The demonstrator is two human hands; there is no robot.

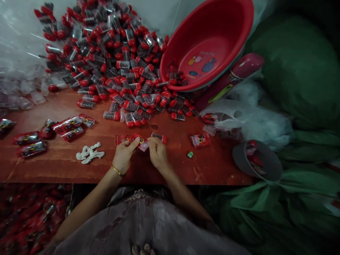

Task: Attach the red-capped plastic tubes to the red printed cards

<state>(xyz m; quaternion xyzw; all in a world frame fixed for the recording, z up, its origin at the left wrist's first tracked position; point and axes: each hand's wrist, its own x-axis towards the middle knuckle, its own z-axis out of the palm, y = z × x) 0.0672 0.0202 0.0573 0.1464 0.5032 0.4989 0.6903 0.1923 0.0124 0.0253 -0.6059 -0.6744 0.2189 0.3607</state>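
My left hand (pixel 124 154) pinches a red printed sleeve packet (pixel 132 140) lying on the red table (pixel 106 166). My right hand (pixel 157 152), fingers curled, grips a small clear tube with a red cap (pixel 159 136) at the packet's right end. A gold bangle circles my left wrist. Both hands rest near the table's front middle.
A big heap of red-capped clear tubes (pixel 111 60) fills the back. A red plastic basin (pixel 209 46) leans at the back right. Filled packets (pixel 47 132) lie at the left, one packet (pixel 200 140) at the right. White scraps (pixel 89 153), a grey cap (pixel 257 159) and green sacks are nearby.
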